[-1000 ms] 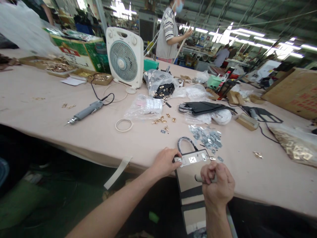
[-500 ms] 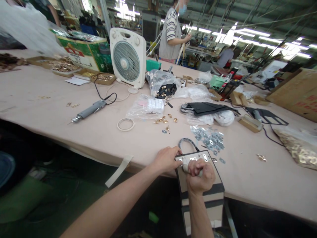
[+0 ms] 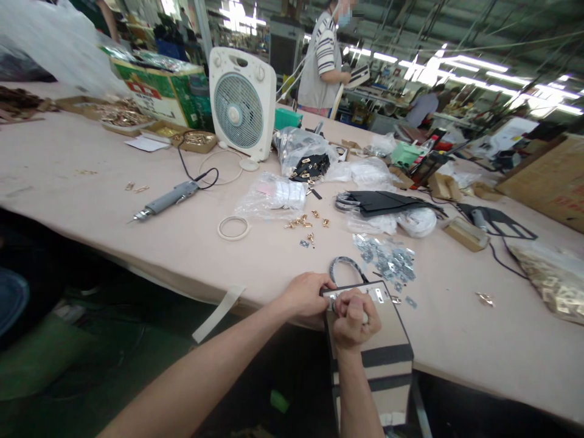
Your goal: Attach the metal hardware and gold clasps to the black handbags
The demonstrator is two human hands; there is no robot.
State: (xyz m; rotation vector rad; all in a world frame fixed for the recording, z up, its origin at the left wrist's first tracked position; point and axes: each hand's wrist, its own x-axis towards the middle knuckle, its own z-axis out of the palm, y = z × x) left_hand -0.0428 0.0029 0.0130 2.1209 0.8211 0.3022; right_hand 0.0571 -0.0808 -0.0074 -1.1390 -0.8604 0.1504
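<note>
A beige bag panel with black trim (image 3: 393, 333) lies over the table's front edge and hangs down below it. My left hand (image 3: 309, 294) grips its upper left corner, thumb on top. My right hand (image 3: 356, 321) is a fist around a short, pale-handled hand tool (image 3: 365, 317), mostly hidden by the fingers. The tool's end points at the panel's top left, beside my left thumb. Small silver metal plates (image 3: 379, 295) sit along the top edge. A wrapped handle loop (image 3: 343, 264) rises behind the panel.
Loose grey metal plates (image 3: 387, 258) and gold clasps (image 3: 301, 221) lie beyond the panel. A tape roll (image 3: 233, 228), an electric screwdriver (image 3: 166, 201), a fan (image 3: 241, 106) and black bag pieces (image 3: 383, 202) are farther off. A co-worker (image 3: 319, 67) stands across the table.
My right fist has shifted slightly left and turned, with the tool toward my left thumb. My left hand keeps its grip. The co-worker behind now holds up a pale, dark-edged piece.
</note>
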